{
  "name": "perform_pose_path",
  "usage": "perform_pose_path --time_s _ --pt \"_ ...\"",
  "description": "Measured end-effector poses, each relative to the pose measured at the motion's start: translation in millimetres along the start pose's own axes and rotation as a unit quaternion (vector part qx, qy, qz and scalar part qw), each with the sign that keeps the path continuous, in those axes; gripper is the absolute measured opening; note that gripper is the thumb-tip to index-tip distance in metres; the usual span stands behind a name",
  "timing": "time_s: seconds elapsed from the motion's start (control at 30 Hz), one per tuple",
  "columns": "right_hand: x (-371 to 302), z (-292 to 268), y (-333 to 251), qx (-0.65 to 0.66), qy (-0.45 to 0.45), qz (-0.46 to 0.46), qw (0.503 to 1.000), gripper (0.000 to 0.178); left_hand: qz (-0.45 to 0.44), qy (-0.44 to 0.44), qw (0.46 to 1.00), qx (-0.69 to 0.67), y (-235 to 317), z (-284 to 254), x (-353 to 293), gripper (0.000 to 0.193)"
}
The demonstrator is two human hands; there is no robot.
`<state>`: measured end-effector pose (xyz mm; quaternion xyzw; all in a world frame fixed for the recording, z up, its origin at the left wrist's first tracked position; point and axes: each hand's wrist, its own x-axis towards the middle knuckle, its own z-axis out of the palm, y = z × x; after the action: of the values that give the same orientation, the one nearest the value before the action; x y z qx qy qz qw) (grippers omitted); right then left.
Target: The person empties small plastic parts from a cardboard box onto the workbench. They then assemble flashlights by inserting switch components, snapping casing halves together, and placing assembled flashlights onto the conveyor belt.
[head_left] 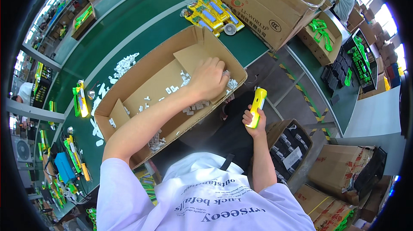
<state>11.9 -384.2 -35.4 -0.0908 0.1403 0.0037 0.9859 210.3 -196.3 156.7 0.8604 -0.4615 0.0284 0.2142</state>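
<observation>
My left hand reaches into a long open cardboard box, at its right end. Its fingers are curled down beside a small heap of white plastic parts; whatever they pinch is hidden. More of these small parts lie scattered over the box bottom, some along the near wall. To the right of the box, my right hand is wrapped round a yellow flashlight with a green edge. The flashlight stands nearly upright in the fist, its lower end glowing brightly.
White parts are piled on the green table behind the box. Yellow flashlight bodies lie beyond it, next to a large carton. A blue device sits at left. A carton of dark parts stands at lower right.
</observation>
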Motion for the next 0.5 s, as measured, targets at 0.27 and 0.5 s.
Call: perform_pose_path --time_s 0.27,0.5 --pt "0 1 1 -0.012 0.013 0.008 1.0 0.036 0.029 -0.012 0.998 0.045 15 -12 -6 0.044" --pt "-1 2 1 -0.014 0.012 0.0 1.0 0.033 0.008 0.04 0.993 0.111 21 0 -5 0.028"
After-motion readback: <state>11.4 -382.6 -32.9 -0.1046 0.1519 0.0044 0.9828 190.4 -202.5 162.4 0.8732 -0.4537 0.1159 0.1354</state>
